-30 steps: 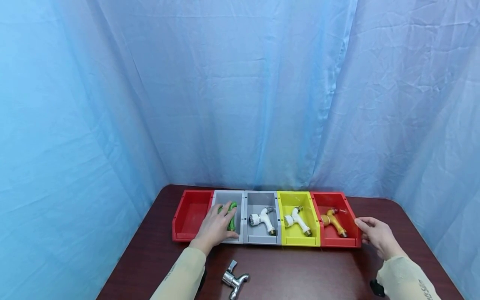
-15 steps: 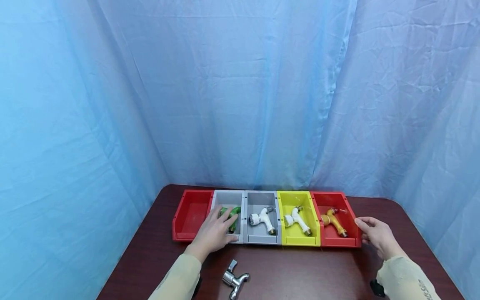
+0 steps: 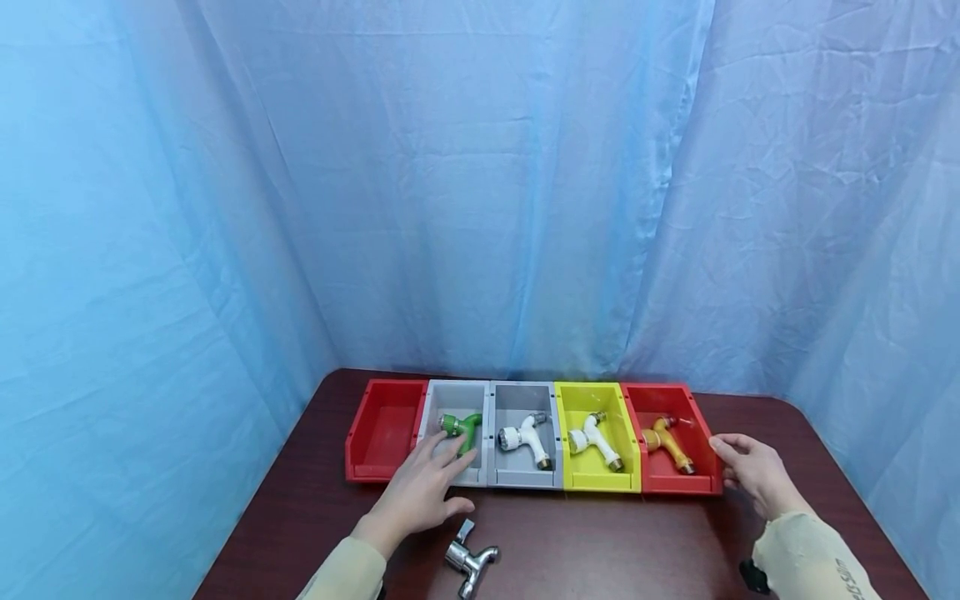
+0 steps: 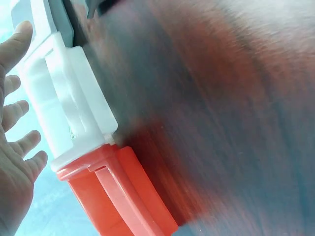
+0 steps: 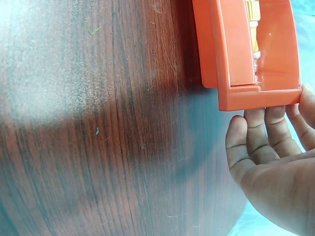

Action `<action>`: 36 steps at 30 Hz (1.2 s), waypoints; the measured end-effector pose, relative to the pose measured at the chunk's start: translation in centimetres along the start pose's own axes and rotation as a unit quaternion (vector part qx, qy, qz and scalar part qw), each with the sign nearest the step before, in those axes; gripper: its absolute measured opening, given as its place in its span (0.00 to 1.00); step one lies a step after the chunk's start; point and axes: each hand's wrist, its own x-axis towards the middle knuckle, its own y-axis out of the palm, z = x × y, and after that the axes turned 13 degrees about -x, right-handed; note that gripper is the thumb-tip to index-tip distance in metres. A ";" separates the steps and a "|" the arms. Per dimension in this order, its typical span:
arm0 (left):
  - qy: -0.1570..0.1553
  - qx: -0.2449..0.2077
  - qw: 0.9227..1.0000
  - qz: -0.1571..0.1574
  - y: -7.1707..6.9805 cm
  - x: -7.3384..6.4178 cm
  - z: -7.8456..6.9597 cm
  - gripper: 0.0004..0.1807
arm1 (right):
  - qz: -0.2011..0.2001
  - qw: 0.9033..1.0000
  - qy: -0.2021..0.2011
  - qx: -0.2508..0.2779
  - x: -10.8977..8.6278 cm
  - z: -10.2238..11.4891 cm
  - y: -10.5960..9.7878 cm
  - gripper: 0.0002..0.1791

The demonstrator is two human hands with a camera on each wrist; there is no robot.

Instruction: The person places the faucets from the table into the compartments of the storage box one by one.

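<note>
Spread fingers of my left hand [image 3: 420,492] hover over the front of a light grey bin [image 3: 459,388], holding nothing. A green tap [image 3: 465,427] lies in that bin, partly hidden behind the fingertips. Below the thumb, a chrome tap [image 3: 468,558] lies on the table. At the far end of the row, my right hand [image 3: 757,475] holds the right red bin [image 5: 256,101] by its outer side wall. The right wrist view has the thumb at the rim and the other fingers against the wall. A yellow tap [image 3: 667,446] lies inside this bin.
Between these stand a darker grey bin [image 3: 521,396] with a white tap [image 3: 531,437] and a yellow bin [image 3: 588,396] with another white tap [image 3: 597,440]. An empty red bin [image 3: 390,425] ends the row at left. Blue curtains [image 3: 480,183] surround the dark wooden table [image 3: 585,550].
My left hand has let go of the green tap, which now lies tilted in the light grey bin, and has drawn back toward the front. My right hand has stayed in place.
</note>
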 end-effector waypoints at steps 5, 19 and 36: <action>0.019 0.004 1.000 0.008 0.3 -1.1 -0.8 0.42 | 0.003 1.000 -0.003 0.000 -0.1 -0.1 0.0 0.39; 0.116 0.007 0.992 0.042 2.2 -3.6 -2.1 0.43 | 0.004 1.000 -0.010 0.000 -0.5 0.2 -0.1 0.38; 0.124 -0.038 0.979 0.156 3.0 -4.2 -2.5 0.39 | 0.004 1.000 -0.005 0.005 -0.5 0.2 -0.1 0.38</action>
